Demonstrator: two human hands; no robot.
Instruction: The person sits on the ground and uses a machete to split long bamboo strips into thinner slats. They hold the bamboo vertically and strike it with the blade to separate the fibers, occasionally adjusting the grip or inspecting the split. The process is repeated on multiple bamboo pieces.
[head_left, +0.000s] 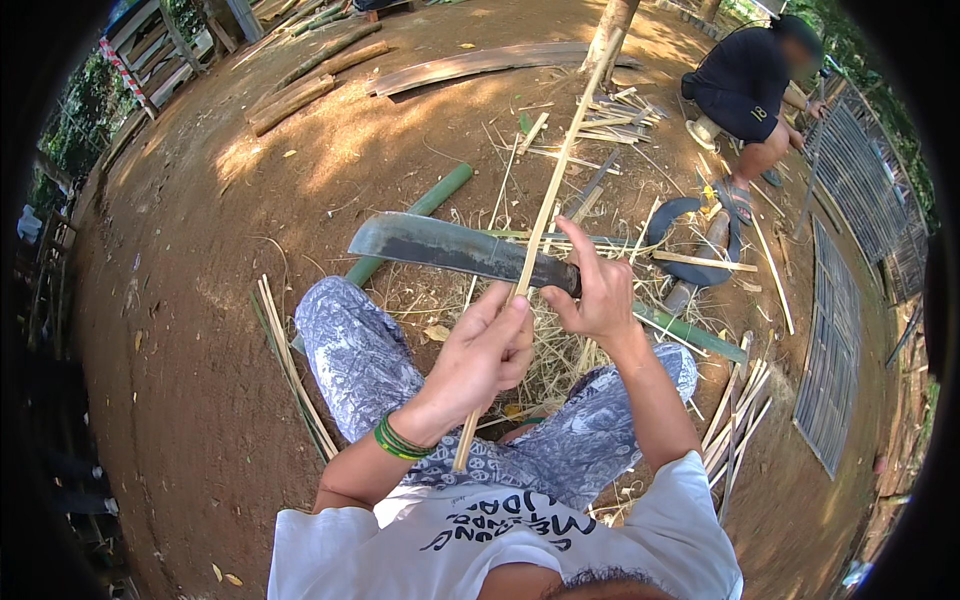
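A long, pale bamboo strip (560,170) runs from near my lap up toward the tree, with my left hand (487,345) closed around its lower part. My right hand (603,290) grips the dark handle of a machete (440,247). Its broad blade points left and crosses the strip just above my left fingers. The index finger of my right hand is stretched up beside the strip. Thin shavings (540,365) lie heaped on the ground between my knees. Under the blade, a green bamboo pole (437,198) lies slanting on the ground.
Split strips lie in bundles at my left (290,360) and right (738,420). Ahead are more strips (620,120), a bent plank (480,68) and logs (320,85). At the right a person (745,85) crouches by slatted bamboo panels (835,340).
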